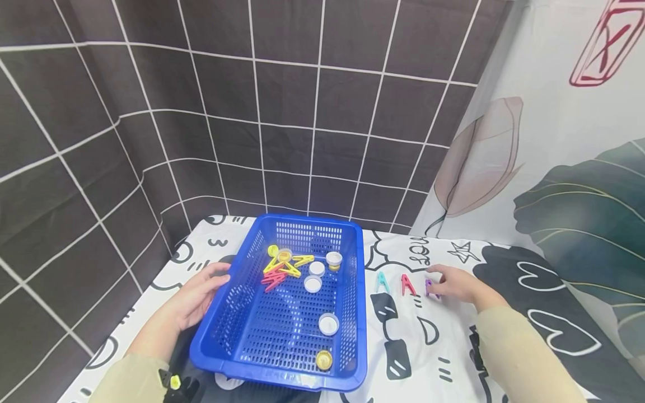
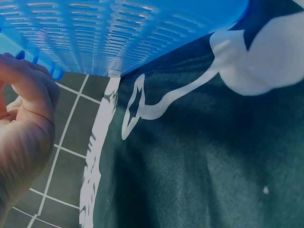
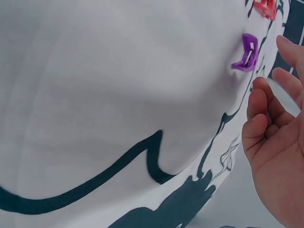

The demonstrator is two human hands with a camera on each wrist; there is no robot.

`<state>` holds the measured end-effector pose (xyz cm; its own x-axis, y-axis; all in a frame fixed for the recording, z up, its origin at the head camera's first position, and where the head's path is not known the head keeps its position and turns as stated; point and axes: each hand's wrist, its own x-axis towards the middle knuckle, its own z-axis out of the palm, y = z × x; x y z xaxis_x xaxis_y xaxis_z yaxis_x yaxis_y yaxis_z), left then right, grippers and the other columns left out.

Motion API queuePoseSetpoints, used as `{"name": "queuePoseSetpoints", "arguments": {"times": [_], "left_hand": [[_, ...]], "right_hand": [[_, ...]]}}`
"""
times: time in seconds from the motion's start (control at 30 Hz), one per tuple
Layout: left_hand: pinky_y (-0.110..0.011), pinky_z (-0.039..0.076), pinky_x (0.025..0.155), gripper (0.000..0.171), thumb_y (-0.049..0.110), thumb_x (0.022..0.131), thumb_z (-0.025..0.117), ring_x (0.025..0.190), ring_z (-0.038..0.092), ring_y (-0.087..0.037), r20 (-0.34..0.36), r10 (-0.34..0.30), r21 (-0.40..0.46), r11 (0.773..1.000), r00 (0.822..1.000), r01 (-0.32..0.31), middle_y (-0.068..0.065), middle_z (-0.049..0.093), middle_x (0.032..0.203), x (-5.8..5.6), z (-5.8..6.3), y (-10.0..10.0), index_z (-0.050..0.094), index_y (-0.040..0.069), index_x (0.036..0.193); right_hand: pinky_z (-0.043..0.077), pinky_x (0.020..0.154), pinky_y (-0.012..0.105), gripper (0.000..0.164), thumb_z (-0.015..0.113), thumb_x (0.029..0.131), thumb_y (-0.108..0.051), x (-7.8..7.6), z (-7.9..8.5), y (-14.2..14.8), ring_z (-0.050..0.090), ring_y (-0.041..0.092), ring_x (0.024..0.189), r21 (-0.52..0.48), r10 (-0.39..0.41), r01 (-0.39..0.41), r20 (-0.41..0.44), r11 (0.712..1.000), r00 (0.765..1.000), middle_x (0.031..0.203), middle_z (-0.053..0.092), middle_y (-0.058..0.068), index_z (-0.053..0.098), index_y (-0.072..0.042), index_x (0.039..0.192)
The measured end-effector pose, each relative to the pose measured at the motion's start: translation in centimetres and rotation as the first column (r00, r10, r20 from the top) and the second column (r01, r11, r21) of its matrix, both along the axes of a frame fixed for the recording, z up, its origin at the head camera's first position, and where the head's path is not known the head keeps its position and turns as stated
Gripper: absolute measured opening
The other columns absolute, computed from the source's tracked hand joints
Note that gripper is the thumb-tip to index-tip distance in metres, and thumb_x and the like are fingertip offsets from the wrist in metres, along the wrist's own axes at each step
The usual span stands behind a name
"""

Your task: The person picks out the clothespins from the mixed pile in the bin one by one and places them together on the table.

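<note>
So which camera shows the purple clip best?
The right wrist view: there the purple clip lies unobstructed. In the head view the right hand partly covers it; the left wrist view doesn't show it.

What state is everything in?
Blue basket, upright, partly filled
Yellow clips, bunched in basket
Inner red clips, same
Round caps, scattered inside
Teal clip, loose on cloth
Outer red clip, same
Purple clip, loose, unheld
Left hand, at basket's rim, grip unclear
Right hand, near purple clip, holding nothing

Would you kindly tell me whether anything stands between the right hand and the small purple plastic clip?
Nothing visible does: the right hand is right beside the purple clip, and the red A-shaped plastic clip lies on its far side.
</note>
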<state>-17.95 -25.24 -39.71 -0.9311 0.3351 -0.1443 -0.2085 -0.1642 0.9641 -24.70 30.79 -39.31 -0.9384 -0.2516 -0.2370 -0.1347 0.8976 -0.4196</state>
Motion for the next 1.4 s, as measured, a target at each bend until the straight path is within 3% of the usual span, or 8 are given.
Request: {"name": "queuePoseSetpoints", "arguments": {"times": [0.33, 0.5, 0.8, 1.13, 1.4], "left_hand": [[-0.036, 0.058, 0.069, 0.034, 0.016, 0.099, 0.046, 0.082, 0.067, -0.020, 0.011, 0.022, -0.007, 1.000, 1.000, -0.022, -0.010, 0.065, 0.099, 0.0, 0.0, 0.0, 0.029, 0.007, 0.127], [-0.036, 0.058, 0.068, 0.034, 0.016, 0.099, 0.046, 0.082, 0.067, -0.020, 0.006, 0.023, -0.010, 1.000, 1.000, -0.023, -0.010, 0.065, 0.099, 0.0, 0.1, 0.0, 0.030, 0.007, 0.126], [-0.037, 0.058, 0.069, 0.029, 0.017, 0.099, 0.047, 0.082, 0.067, -0.021, -0.001, 0.021, -0.010, 1.000, 1.000, -0.021, -0.010, 0.066, 0.099, -0.1, 0.1, 0.0, 0.033, 0.009, 0.124], [-0.037, 0.058, 0.070, 0.034, 0.018, 0.098, 0.048, 0.083, 0.067, -0.021, -0.002, 0.027, -0.017, 0.999, 1.000, -0.027, -0.010, 0.065, 0.100, -0.2, -0.2, 0.1, 0.032, 0.007, 0.126], [-0.038, 0.058, 0.071, 0.036, 0.019, 0.098, 0.048, 0.083, 0.067, -0.021, 0.003, 0.026, -0.017, 1.000, 1.000, -0.026, -0.010, 0.065, 0.100, 0.0, -0.4, 0.1, 0.031, 0.007, 0.127]], "right_hand": [[0.049, 0.080, 0.053, 0.060, 0.063, 0.087, -0.034, -0.7, 1.4, -2.3, 0.058, 0.033, 0.094, -0.004, 0.039, -0.039, -0.035, 0.999, 0.999, 0.106, 0.060, 0.021, 0.046, 0.001, 0.132], [0.048, 0.080, 0.051, 0.058, 0.063, 0.086, -0.031, -1.0, 2.4, -3.5, 0.057, 0.029, 0.090, -0.019, 0.077, -0.079, -0.064, 0.997, 0.995, 0.102, 0.060, 0.017, 0.047, 0.001, 0.132], [0.047, 0.086, 0.055, 0.055, 0.062, 0.087, -0.032, -2.0, 3.8, -5.4, 0.057, 0.038, 0.103, -0.017, 0.116, -0.119, -0.108, 0.993, 0.987, 0.117, 0.057, 0.026, 0.048, -0.003, 0.131], [0.053, 0.073, 0.042, 0.055, 0.063, 0.086, -0.031, -2.2, 5.2, -7.6, 0.060, 0.027, 0.089, -0.040, 0.132, -0.138, -0.124, 0.990, 0.983, 0.104, 0.061, 0.017, 0.048, -0.003, 0.131], [0.053, 0.074, 0.042, 0.058, 0.061, 0.086, -0.038, -2.3, 5.6, -9.1, 0.059, 0.029, 0.095, -0.051, 0.132, -0.139, -0.117, 0.989, 0.984, 0.108, 0.061, 0.017, 0.047, -0.008, 0.133]]}}
